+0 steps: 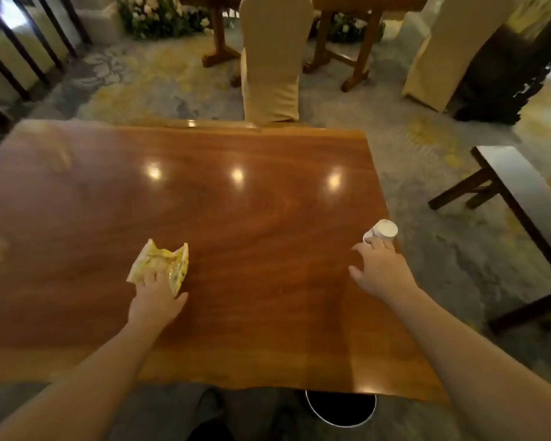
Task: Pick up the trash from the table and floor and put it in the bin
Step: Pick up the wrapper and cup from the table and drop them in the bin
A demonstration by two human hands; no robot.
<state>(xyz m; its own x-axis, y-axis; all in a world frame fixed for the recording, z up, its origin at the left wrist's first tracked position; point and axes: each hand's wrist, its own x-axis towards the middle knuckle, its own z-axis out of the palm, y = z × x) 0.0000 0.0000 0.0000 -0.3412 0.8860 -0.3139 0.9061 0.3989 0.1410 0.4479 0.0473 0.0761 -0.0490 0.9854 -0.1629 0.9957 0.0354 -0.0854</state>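
- Head view, nearest the camera: a round bin (pixel 340 415) with a pale rim and dark inside stands on the floor, partly tucked under the near edge of the table (pixel 252 218).
- Two bare forearms reach forward from the bottom corners over the glossy wooden table top, which shows three bright light reflections.
- The left hand (pixel 155 297) lies palm down with its fingers on the near end of a crumpled yellow wrapper (pixel 159 262); the fingers press onto it rather than wrap around it, thumb spread to the side. The wrapper lies flat on the table, left of centre, with its torn end pointing away from the person.
- The right hand (pixel 380 268) is spread open, its fingertips touching a white paper cup (pixel 383 230) that lies tipped on its side at the right edge of the table; the fingers have not closed round it.
- Beyond the table stands a chair (pixel 272 58) in a cream cover on patterned carpet, with a second wooden table behind it.
- A dark bench (pixel 522 198) stands on the floor to the right.
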